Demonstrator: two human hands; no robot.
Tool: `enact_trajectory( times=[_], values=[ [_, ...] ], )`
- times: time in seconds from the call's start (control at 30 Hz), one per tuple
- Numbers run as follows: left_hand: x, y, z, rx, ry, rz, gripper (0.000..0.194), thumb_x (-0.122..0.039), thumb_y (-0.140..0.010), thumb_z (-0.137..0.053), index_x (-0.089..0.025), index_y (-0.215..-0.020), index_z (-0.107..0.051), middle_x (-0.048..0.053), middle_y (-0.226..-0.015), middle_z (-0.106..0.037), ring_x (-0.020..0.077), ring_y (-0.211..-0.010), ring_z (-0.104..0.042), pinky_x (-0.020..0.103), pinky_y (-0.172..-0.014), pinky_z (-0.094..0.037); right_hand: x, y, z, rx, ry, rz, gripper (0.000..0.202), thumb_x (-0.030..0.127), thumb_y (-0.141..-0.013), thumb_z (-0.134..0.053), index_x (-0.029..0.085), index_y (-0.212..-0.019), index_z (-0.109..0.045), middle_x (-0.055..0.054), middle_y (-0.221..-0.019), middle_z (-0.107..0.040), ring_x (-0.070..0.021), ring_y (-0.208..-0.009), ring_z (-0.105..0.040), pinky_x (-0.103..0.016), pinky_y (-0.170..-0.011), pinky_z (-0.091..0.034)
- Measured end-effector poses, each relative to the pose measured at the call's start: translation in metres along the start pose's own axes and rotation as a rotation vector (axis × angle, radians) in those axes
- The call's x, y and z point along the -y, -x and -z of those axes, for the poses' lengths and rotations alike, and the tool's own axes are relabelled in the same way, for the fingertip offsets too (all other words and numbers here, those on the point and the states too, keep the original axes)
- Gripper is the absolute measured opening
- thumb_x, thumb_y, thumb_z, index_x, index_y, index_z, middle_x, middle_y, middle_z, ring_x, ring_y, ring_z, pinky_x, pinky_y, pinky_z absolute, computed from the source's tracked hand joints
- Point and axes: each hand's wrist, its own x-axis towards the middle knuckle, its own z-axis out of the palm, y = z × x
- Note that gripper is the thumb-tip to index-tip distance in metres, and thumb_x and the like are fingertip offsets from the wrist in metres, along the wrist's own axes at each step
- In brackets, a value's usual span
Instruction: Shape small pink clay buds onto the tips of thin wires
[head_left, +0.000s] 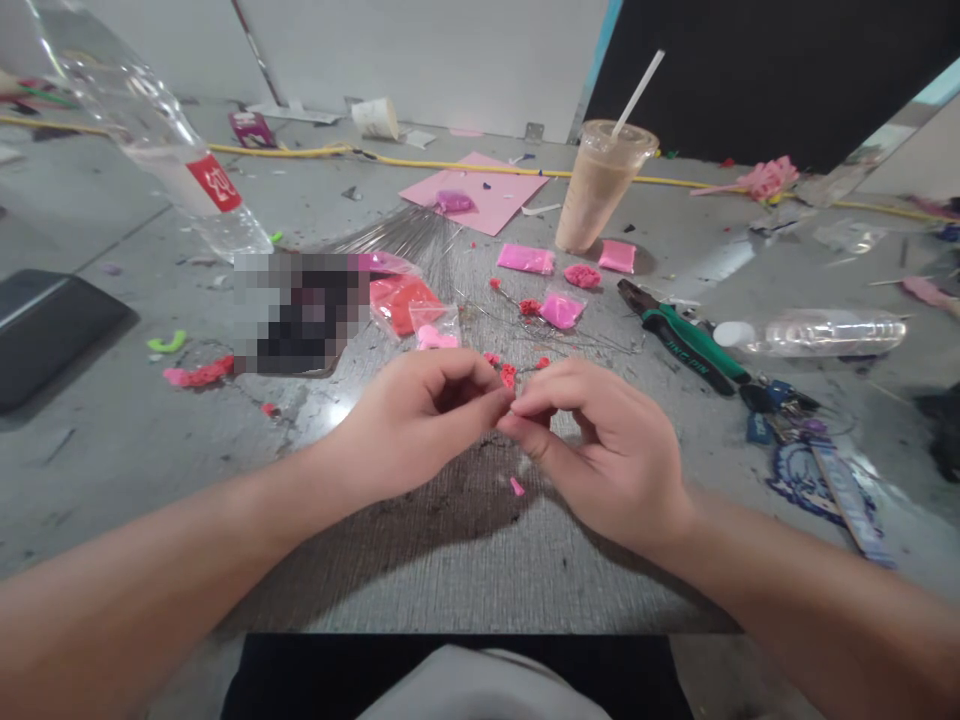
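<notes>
Above the table's near half, my left hand [424, 420] and my right hand [611, 445] meet at the fingertips. Both are closed in a pinch, thumbs against forefingers. Whatever is between them is too small to make out. Just beyond the fingertips is a crumbly red clay-like lump [508, 375]; whether it is held or lies behind them, I cannot tell. A small pink scrap [517, 486] lies on the table below. Past my hands are a clear bag with pink clay [435, 338], a red packet [405, 305] and a bright pink packet [562, 309].
Pliers with green handles [686, 345] lie to the right, near a plastic bottle [825, 332] on its side. An iced drink cup [604, 190] stands behind, a tall bottle [180, 170] at left. Thin wires [409, 232] fan out by a pink sheet [495, 190].
</notes>
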Motion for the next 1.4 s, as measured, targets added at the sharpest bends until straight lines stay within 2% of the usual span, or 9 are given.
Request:
enact_trajectory(
  times=[0.13,0.4,0.67,0.83,0.97,1.1,1.17,1.27,1.4],
  values=[
    [0.001,0.001,0.000,0.081,0.121,-0.031,0.021,-0.029,-0.093,-0.065,-0.016,-0.077,-0.066,-0.002,-0.064,-0.054,0.0091,-0.058,-0.044,0.022,-0.050,-0.034,0.001,-0.002,0.001,-0.023,-0.073,0.027,0.005,0.012,-0.092,-0.077,0.015,-0.096,-0.076,-0.004,-0.086,-0.070,-0.0143,-0.080,-0.065,-0.029,-0.072,-0.055],
    [-0.002,0.004,-0.004,0.056,0.325,0.018,0.022,-0.023,-0.093,-0.065,-0.017,-0.072,-0.061,-0.007,-0.056,-0.043,0.0053,-0.049,-0.033,0.020,-0.044,-0.025,-0.003,-0.002,0.003,0.002,-0.203,-0.004,0.015,0.011,-0.094,-0.073,0.018,-0.105,-0.079,-0.005,-0.094,-0.070,-0.0146,-0.084,-0.067,-0.030,-0.072,-0.056],
    [-0.005,0.005,-0.005,0.026,0.307,0.126,0.021,-0.027,-0.090,-0.066,-0.019,-0.072,-0.059,-0.007,-0.053,-0.041,0.0064,-0.046,-0.034,0.021,-0.041,-0.025,-0.004,-0.002,0.002,0.002,-0.173,-0.064,0.015,0.016,-0.096,-0.072,0.025,-0.104,-0.079,-0.002,-0.092,-0.073,-0.0153,-0.083,-0.068,-0.031,-0.072,-0.057],
    [-0.006,0.003,-0.001,-0.087,0.165,0.130,0.021,-0.031,-0.092,-0.066,-0.020,-0.075,-0.061,-0.006,-0.055,-0.044,0.0070,-0.046,-0.037,0.022,-0.041,-0.030,-0.004,-0.001,0.002,0.004,-0.099,-0.207,0.006,0.023,-0.099,-0.070,0.022,-0.098,-0.076,0.002,-0.081,-0.075,-0.0113,-0.072,-0.068,-0.027,-0.070,-0.056],
    [-0.005,0.002,-0.001,-0.134,0.057,0.108,0.021,-0.031,-0.093,-0.064,-0.020,-0.076,-0.062,-0.006,-0.058,-0.046,0.0068,-0.047,-0.038,0.022,-0.042,-0.032,-0.006,0.000,0.003,0.052,-0.109,-0.279,0.014,0.027,-0.104,-0.062,0.021,-0.101,-0.074,0.005,-0.070,-0.070,-0.0084,-0.063,-0.066,-0.023,-0.064,-0.054],
    [-0.003,0.002,-0.004,-0.099,-0.022,0.088,0.025,-0.033,-0.095,-0.061,-0.019,-0.075,-0.062,-0.005,-0.060,-0.050,0.0075,-0.048,-0.042,0.023,-0.044,-0.033,-0.011,0.003,-0.001,0.052,-0.076,-0.281,0.018,0.021,-0.105,-0.057,0.021,-0.116,-0.072,0.000,-0.090,-0.076,-0.0116,-0.075,-0.070,-0.026,-0.069,-0.056],
    [-0.004,0.001,-0.003,-0.120,-0.118,0.073,0.024,-0.033,-0.095,-0.060,-0.019,-0.076,-0.062,-0.005,-0.059,-0.050,0.0081,-0.048,-0.042,0.024,-0.046,-0.033,-0.013,0.004,-0.003,0.062,-0.060,-0.297,0.015,0.021,-0.102,-0.061,0.020,-0.113,-0.072,-0.002,-0.093,-0.078,-0.0135,-0.078,-0.072,-0.028,-0.071,-0.057],
    [-0.008,-0.003,0.010,-0.111,-0.403,-0.030,0.021,-0.031,-0.092,-0.060,-0.019,-0.076,-0.065,-0.003,-0.060,-0.059,0.0105,-0.052,-0.048,0.026,-0.052,-0.035,-0.012,0.004,-0.005,0.087,-0.088,-0.381,0.009,0.026,-0.100,-0.066,0.020,-0.097,-0.072,0.001,-0.075,-0.074,-0.0125,-0.066,-0.070,-0.025,-0.061,-0.053],
    [-0.006,-0.009,0.043,0.058,-0.735,-0.118,0.022,-0.034,-0.088,-0.063,-0.022,-0.070,-0.065,0.000,-0.059,-0.063,0.0139,-0.052,-0.051,0.029,-0.053,-0.033,-0.008,0.003,-0.005,0.108,-0.042,-0.386,0.018,0.029,-0.098,-0.066,0.019,-0.083,-0.068,0.003,-0.064,-0.066,-0.0094,-0.056,-0.060,-0.022,-0.053,-0.045]
  ],
)
